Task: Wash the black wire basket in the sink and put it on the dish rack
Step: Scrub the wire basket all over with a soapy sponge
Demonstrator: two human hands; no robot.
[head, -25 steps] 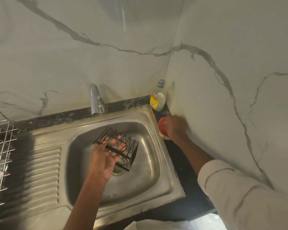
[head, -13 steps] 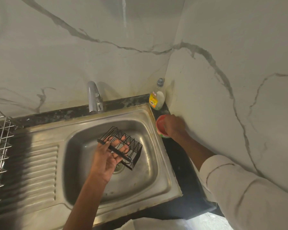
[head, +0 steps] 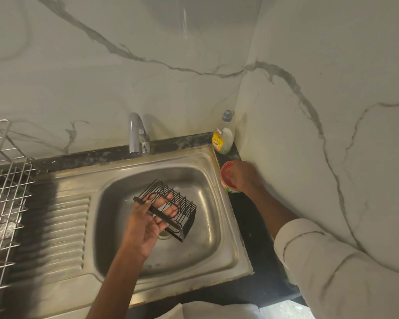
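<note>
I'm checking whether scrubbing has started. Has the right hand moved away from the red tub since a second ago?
No. The right hand still rests on the red tub, just below the soap bottle.

- The tap [head: 137,134] overhangs the sink [head: 194,256] at its back rim.
- Bottle [head: 222,137] and red tub [head: 228,178] crowd the narrow desk [head: 258,231] strip against the right wall.
- The ribbed drainboard [head: 55,226] lies bare between sink and dish rack [head: 2,180].

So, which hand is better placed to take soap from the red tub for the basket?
The right hand: it is already at the red tub beside the sink. The left hand holds the basket.
</note>
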